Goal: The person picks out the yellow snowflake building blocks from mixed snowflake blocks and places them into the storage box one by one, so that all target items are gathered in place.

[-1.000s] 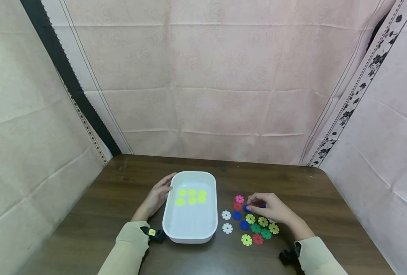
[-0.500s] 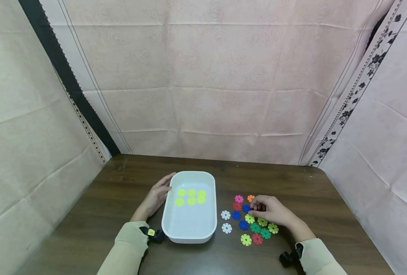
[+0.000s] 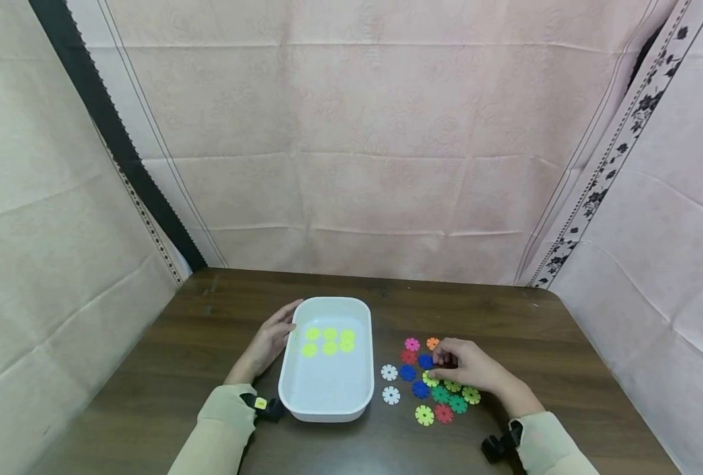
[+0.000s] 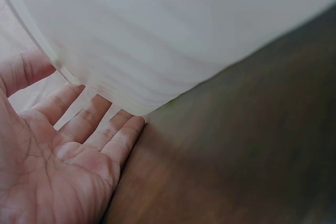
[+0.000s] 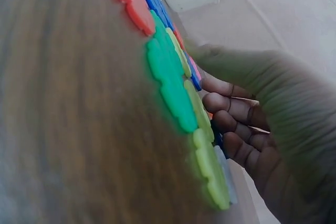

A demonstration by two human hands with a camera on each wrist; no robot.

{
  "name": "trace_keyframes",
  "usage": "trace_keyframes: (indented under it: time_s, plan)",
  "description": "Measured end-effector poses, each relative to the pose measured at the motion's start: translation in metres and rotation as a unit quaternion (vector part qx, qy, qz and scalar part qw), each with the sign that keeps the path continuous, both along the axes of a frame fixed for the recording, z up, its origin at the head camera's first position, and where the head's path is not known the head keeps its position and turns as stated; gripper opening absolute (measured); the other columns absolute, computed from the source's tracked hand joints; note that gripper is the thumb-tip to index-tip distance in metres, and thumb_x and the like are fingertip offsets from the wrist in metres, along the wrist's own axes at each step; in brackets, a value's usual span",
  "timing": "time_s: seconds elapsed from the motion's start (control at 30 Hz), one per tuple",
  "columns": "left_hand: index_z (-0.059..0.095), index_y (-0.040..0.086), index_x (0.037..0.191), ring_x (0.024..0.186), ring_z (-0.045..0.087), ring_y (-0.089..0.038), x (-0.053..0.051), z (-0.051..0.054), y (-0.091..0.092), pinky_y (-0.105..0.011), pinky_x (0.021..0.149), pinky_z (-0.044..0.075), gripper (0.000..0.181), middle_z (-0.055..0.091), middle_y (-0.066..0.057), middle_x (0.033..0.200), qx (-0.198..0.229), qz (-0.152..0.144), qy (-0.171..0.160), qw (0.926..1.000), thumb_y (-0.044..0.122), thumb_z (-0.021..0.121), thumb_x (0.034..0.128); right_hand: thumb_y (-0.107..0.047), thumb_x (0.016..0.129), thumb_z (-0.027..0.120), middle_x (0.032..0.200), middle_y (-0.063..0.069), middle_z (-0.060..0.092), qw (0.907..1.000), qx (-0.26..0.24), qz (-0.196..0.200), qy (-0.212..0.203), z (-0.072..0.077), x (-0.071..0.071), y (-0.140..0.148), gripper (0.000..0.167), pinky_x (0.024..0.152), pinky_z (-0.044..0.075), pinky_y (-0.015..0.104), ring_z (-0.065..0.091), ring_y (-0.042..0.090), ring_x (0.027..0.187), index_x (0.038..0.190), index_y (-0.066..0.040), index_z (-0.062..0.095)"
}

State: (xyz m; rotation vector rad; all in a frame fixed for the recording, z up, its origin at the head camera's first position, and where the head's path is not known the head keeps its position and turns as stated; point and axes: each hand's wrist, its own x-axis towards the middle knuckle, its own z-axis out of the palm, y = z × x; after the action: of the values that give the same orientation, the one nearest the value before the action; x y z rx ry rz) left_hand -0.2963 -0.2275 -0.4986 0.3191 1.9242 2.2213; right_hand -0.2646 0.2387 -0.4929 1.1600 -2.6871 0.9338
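My left hand [image 3: 266,344] grips the left rim of a white tray [image 3: 328,394], the thumb at the rim. In the left wrist view the fingers [image 4: 122,139] lie against the outer wall of the tray [image 4: 142,35]. Several yellow-green discs [image 3: 330,348] lie in the tray. To its right, my right hand [image 3: 473,367] hovers low over notched discs, its thumb tip at a yellow-green disc [image 3: 430,379]. The right wrist view shows its fingers loosely bent beside the discs, with no disc seen between them; green discs [image 5: 170,85] lie nearby.
Around the right hand lie blue [image 3: 421,389], white [image 3: 390,395], red [image 3: 444,413], pink [image 3: 411,344] and orange [image 3: 432,343] discs on the brown table [image 3: 221,316]. Light cloth [image 3: 357,165] hangs behind the table and at both sides.
The right hand has drawn slightly nearer the body, from the blue discs to a yellow-green one, uncovering the orange disc. The left hand keeps its grip on the tray.
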Motion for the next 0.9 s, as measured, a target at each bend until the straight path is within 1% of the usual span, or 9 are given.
trace_keyframes:
  time_s: [0.13,0.23,0.47,0.6,0.77,0.9]
  plan:
    - [0.038,0.015,0.155,0.139,0.043,-0.036,0.0,0.0012,0.0002,-0.036,0.108,0.043,0.055,0.037,-0.012,0.158,-0.001,-0.001,0.004,1.0,0.011,0.046,0.1005,-0.04,0.084,0.081,0.084,-0.005,0.057,0.9996,0.02,-0.016,-0.011,0.0027,0.0006,-0.0002,0.028,0.064,0.047,0.024,0.053,0.014,0.075,0.093,-0.02,0.063]
    - [0.038,0.015,0.155,0.139,0.043,-0.035,-0.0001,0.002,0.0003,-0.035,0.108,0.043,0.055,0.037,-0.012,0.158,-0.003,0.0,0.006,1.0,0.011,0.045,0.1005,-0.04,0.084,0.081,0.085,-0.005,0.057,0.9994,0.026,-0.019,-0.012,0.004,0.001,-0.0007,0.028,0.066,0.047,0.024,0.053,0.015,0.076,0.094,-0.021,0.063]
    - [0.039,0.015,0.154,0.137,0.045,-0.035,0.0005,-0.0006,-0.0006,-0.032,0.104,0.046,0.055,0.038,-0.012,0.157,0.0,0.002,-0.004,1.0,0.011,0.047,0.0998,-0.036,0.086,0.08,0.084,-0.004,0.058,0.9995,0.024,-0.009,-0.016,0.0015,0.002,-0.001,0.022,0.065,0.047,0.024,0.053,0.015,0.076,0.092,-0.021,0.064]
    - [0.038,0.015,0.155,0.136,0.045,-0.037,0.001,-0.0026,-0.001,-0.034,0.105,0.045,0.055,0.038,-0.013,0.156,0.001,0.0,-0.003,1.0,0.01,0.046,0.1004,-0.038,0.087,0.078,0.083,-0.004,0.057,0.9996,0.024,-0.006,-0.013,-0.0006,0.0022,-0.0002,0.022,0.064,0.046,0.024,0.052,0.015,0.075,0.092,-0.022,0.063]
    - [0.038,0.016,0.155,0.137,0.045,-0.037,0.0016,-0.0022,-0.0005,-0.039,0.108,0.043,0.055,0.038,-0.013,0.157,-0.001,-0.003,0.0,1.0,0.011,0.046,0.1007,-0.041,0.084,0.08,0.088,-0.003,0.057,0.9991,0.019,0.0,-0.037,0.0007,0.004,0.0009,0.028,0.066,0.045,0.025,0.051,0.016,0.079,0.097,-0.021,0.064]
    - [0.039,0.016,0.155,0.137,0.045,-0.038,0.0011,-0.0003,-0.0001,-0.039,0.108,0.043,0.055,0.038,-0.013,0.157,0.001,-0.004,0.004,1.0,0.011,0.046,0.1005,-0.04,0.084,0.08,0.09,-0.003,0.057,0.9987,0.023,-0.002,-0.046,0.0023,0.004,0.0008,0.028,0.068,0.045,0.026,0.05,0.016,0.082,0.098,-0.023,0.064]
